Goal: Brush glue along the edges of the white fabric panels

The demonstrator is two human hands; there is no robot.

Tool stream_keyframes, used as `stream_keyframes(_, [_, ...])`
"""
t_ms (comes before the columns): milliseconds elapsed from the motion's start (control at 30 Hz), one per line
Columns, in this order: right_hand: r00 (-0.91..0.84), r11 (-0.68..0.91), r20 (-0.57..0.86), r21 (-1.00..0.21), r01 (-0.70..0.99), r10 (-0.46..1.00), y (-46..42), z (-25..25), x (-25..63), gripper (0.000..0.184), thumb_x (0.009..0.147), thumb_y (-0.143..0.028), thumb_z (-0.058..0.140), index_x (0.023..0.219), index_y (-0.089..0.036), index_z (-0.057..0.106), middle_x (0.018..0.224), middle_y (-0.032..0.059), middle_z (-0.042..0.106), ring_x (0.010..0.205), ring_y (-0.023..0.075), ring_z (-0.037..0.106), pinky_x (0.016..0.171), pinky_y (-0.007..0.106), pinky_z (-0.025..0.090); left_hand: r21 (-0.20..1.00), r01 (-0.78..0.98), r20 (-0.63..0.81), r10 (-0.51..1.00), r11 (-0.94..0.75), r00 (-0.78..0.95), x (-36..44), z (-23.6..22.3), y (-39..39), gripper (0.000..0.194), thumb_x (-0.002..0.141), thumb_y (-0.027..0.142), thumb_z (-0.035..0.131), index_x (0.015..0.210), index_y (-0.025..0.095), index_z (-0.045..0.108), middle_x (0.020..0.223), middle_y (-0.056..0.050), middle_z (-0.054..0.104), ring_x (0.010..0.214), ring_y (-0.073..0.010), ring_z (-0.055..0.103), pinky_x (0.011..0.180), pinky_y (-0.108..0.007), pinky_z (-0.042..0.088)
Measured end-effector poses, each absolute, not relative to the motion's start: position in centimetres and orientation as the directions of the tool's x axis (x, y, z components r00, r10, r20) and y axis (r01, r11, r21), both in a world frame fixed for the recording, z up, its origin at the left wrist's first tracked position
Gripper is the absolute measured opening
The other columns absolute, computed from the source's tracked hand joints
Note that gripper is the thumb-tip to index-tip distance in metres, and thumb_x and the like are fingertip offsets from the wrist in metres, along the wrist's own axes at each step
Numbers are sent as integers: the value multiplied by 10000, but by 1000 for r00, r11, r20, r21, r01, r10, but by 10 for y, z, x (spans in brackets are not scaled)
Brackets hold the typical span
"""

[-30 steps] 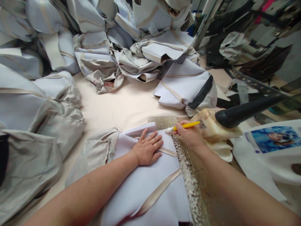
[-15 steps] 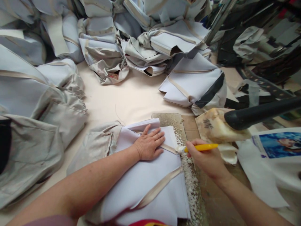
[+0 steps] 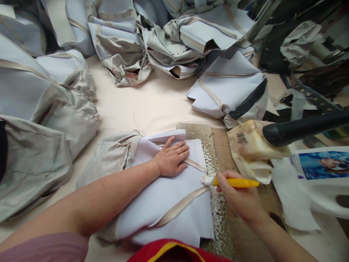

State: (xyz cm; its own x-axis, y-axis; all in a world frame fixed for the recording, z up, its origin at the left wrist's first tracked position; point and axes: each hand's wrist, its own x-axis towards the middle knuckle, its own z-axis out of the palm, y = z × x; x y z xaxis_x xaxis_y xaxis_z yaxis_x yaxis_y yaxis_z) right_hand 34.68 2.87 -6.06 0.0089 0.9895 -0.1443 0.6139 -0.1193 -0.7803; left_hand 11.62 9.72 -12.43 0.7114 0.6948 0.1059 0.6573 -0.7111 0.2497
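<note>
Now the right hand (image 3: 241, 198) pinches a yellow marker (image 3: 236, 182), its tip at the edge of a white fabric panel (image 3: 166, 198) lying near on the cream worktable (image 3: 144, 105) — the left hand (image 3: 171, 160) presses it, fingers spread wide.

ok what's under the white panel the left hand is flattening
Along its right edge the white fabric panel lies over a speckled, crusted board; at its left end it overlaps crumpled beige fabric. What lies beneath its middle and the left hand is covered.

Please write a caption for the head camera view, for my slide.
Left hand presses folded white fabric; right hand holds a yellow-handled tool.
</note>
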Motion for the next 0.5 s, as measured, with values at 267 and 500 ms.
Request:
stream_keyframes(267, [25, 47, 83, -756, 653, 996, 47, -70, 350, 306, 858, -379, 498, 616, -198, 548, 550, -18, 548, 524, 137, 515, 557, 260, 401, 233, 657, 131, 693, -717, 709, 117, -125, 97, 445, 871, 442, 418, 1219, 191, 536, 1316, -54, 512, 1292, -223, 348, 1094, -485, -144])
stream_keyframes(500, [82, -17, 39, -806, 592, 996, 45, -69, 343, 327, 856, -403, 507, 611, -192, 559, 548, -12, 560, 530, 139, 527, 543, 258, 406, 239, 655, 130, 692, -717, 710, 117, -126, 97, 439, 870, 429, 425, 1222, 192, 538, 1315, -63, 511, 1289, -229, 355, 1095, -495, -131])
